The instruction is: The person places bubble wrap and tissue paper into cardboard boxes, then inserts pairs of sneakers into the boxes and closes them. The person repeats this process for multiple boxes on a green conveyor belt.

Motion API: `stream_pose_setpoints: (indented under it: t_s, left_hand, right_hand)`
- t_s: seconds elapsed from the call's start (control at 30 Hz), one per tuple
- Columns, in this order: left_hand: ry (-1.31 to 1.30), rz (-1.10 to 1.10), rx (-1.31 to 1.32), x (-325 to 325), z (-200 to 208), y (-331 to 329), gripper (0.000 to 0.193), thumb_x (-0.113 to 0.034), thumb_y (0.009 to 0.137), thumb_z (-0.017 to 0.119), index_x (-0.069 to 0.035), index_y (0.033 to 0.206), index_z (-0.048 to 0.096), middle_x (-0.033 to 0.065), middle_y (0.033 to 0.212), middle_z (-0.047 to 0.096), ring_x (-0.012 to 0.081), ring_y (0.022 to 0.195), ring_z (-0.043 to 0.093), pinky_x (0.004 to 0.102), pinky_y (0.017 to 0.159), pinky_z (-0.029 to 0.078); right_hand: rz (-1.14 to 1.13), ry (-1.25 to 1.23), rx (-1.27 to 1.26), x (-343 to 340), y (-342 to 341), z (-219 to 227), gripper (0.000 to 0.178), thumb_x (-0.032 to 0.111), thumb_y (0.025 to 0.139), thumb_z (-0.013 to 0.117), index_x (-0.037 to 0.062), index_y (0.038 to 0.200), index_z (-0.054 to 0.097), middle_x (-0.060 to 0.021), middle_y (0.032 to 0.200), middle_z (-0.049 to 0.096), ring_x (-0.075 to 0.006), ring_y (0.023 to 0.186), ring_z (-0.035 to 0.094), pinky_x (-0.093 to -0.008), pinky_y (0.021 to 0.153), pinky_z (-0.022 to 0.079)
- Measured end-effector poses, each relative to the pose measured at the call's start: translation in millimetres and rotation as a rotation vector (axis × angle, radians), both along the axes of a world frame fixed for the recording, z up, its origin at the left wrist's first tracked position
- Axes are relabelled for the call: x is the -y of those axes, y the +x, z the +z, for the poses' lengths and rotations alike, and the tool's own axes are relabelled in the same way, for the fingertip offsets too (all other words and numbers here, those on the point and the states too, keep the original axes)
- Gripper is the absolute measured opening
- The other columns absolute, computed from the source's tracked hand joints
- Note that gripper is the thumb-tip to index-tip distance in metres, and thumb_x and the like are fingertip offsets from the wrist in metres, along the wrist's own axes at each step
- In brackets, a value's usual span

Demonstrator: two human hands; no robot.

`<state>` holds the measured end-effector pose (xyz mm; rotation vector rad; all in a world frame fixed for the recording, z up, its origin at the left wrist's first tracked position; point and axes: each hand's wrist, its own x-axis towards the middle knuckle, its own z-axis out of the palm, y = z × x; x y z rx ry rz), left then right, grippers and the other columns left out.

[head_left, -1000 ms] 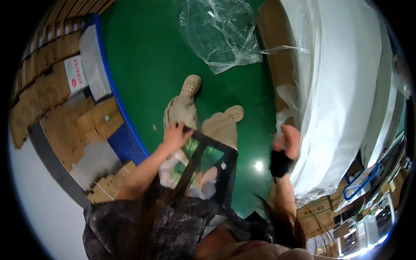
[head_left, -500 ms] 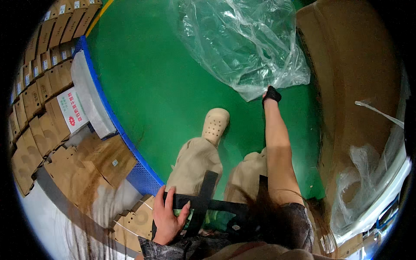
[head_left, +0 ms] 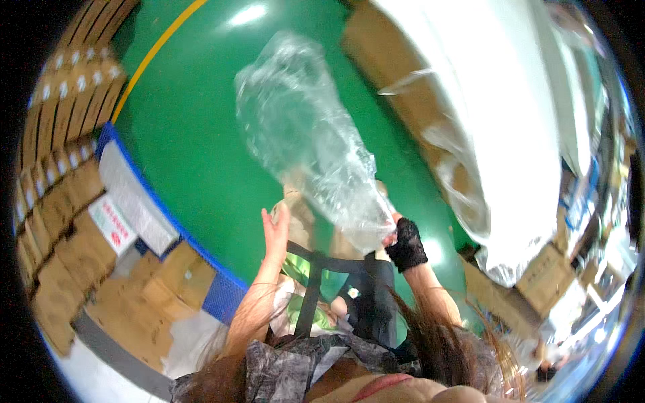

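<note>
Right hand, in a black mesh fingerless glove, grasps the near end of a large, clear, crinkled plastic film, which spreads ahead and leftward of that hand over glossy green floor. Left hand empty, fingers extended, near the film. Judged progress: one-handed grip done; left-hand hold not made, film unfolded.

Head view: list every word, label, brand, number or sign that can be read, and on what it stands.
Nothing reads clearly.
White box: red marks, too blurred to read.
Brown cartons, upper left: white labels, too small to read.
Brown carton, lower right: faint marks, too blurred to read.
Clear plastic bag in the right hand: no print seen.
</note>
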<state>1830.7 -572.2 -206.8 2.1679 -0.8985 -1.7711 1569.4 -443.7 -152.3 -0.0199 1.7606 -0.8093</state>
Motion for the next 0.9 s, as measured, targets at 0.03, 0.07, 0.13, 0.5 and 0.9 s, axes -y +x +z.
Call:
stream_pose_setpoints:
  t_s: [0.03, 0.07, 0.13, 0.5, 0.9]
  left_hand:
    - [0.226, 0.211, -0.158, 14, 8, -24, 0.093, -0.058, 0.071, 0.057, -0.003, 0.133, 0.014, 0.0131, 0.131, 0.027, 0.0276, 0.107, 0.043, 0.0353, 0.086, 0.038]
    - [0.271, 0.327, -0.425, 10, 17, -33, 0.086, -0.055, 0.073, 0.055, -0.004, 0.131, 0.019, 0.0129, 0.128, 0.031, 0.0260, 0.105, 0.044, 0.0345, 0.085, 0.039]
    - [0.319, 0.441, -0.817, 17, 23, -57, 0.070, -0.051, 0.077, 0.053, -0.006, 0.126, 0.030, 0.0118, 0.119, 0.039, 0.0227, 0.099, 0.047, 0.0331, 0.082, 0.040]
    - [0.151, 0.580, -0.578, 126, 39, -32, 0.016, -0.021, 0.078, 0.057, -0.006, 0.080, 0.053, 0.0106, 0.083, 0.056, 0.0263, 0.080, 0.056, 0.0376, 0.067, 0.048]
    - [-0.136, 0.684, -0.656, 156, 107, -45, 0.023, -0.001, 0.072, 0.050, 0.003, 0.093, 0.044, 0.0167, 0.090, 0.053, 0.0271, 0.073, 0.055, 0.0352, 0.062, 0.049]
  right_hand:
    - [-0.044, 0.034, 0.031, -14, 0, 31, 0.034, 0.009, 0.069, 0.049, 0.0008, 0.102, 0.052, -0.0120, 0.080, 0.057, -0.0199, 0.069, 0.054, -0.0309, 0.063, 0.044]
    - [0.040, 0.012, 0.058, -15, -4, 56, 0.033, 0.009, 0.070, 0.050, 0.0007, 0.101, 0.053, -0.0124, 0.084, 0.058, -0.0196, 0.074, 0.054, -0.0309, 0.067, 0.044]
    - [-0.010, -0.025, 0.055, -24, -8, 123, 0.032, 0.009, 0.070, 0.053, 0.0005, 0.101, 0.054, -0.0130, 0.091, 0.058, -0.0190, 0.083, 0.055, -0.0311, 0.074, 0.043]
    - [-1.134, 0.027, 0.152, -169, -16, 168, 0.027, 0.025, 0.071, 0.058, 0.0056, 0.090, 0.057, -0.0063, 0.075, 0.059, -0.0193, 0.064, 0.054, -0.0294, 0.057, 0.044]
    - [-1.058, 0.122, 0.372, -280, -69, 122, 0.045, 0.031, 0.074, 0.053, -0.0009, 0.106, 0.053, -0.0151, 0.097, 0.058, -0.0297, 0.083, 0.056, -0.0392, 0.075, 0.045]
